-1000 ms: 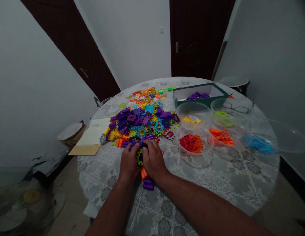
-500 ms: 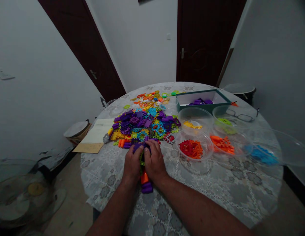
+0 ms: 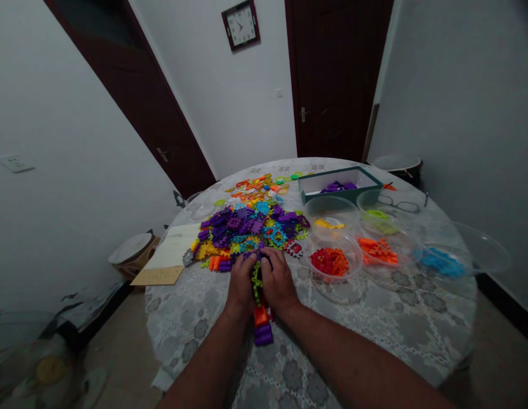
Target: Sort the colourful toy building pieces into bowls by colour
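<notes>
At the frame's lower centre, a toy [image 3: 257, 284] sits between left hand [image 3: 241, 287] and right hand [image 3: 279, 281], both gripping it.

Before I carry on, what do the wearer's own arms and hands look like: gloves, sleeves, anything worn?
The left hand and right hand are ungloved. The left forearm and right forearm are bare to the picture's edge, with no sleeve, watch or bracelet showing. Some fingertips are hidden, so rings can't be fully ruled out.
</notes>
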### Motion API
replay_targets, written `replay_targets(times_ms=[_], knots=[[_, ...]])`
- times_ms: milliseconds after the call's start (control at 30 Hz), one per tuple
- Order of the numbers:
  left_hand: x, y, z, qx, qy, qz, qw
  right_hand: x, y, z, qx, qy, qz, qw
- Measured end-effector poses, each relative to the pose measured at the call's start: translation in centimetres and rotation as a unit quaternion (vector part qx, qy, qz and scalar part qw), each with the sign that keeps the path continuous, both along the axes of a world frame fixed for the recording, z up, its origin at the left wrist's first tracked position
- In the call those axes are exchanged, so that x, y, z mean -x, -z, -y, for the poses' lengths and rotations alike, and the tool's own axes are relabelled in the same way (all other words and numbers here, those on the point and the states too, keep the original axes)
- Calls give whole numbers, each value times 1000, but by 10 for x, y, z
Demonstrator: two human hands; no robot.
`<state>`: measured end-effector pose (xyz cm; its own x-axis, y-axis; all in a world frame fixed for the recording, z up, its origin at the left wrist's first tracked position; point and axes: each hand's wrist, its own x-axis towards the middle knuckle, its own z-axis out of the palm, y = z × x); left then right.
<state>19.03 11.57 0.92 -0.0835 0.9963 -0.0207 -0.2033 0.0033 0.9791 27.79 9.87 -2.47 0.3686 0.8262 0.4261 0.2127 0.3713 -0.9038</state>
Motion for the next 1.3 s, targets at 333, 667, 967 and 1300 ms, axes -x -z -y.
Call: replay_targets(times_ms=[333,667,967,1300], knots=[[-5,7,-15,32,34,87,995,-8,-3,-4,-31,11,26,999],[-2,14,-17,35,52,232,971,-7,-11,-5,-37,39,126,991],[8,8,-29,93,67,449,886,-1,-40,-41,-41,15,338,940],[21,4,-34,53,62,414,907,13,-55,-60,-52,18,369,928]])
